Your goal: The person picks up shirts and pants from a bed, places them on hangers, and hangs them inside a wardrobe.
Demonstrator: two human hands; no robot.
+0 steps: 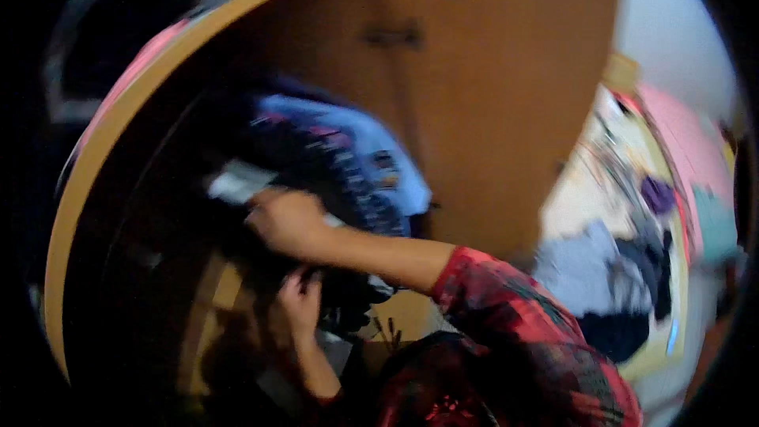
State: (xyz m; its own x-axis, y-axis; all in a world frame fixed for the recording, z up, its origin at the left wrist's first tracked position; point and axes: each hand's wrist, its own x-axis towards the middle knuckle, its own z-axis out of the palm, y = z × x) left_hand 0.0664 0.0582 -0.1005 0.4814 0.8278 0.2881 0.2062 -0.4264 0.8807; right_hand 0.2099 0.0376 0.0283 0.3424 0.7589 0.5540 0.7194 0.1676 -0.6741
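Just beyond the right hand (288, 220), a blurred white item (239, 182).

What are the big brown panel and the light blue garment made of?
The big, flat brown panel looks like smooth wood or wood-look board: plain brown, but blur hides grain. The draped light blue garment seems like soft, matte fabric: its edge curves, without shine.

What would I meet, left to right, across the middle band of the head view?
Pale curved wooden edge → blurred white item → right hand → light-blue garment → brown wooden panel → light-grey clothing → purple cloth → teal cloth.
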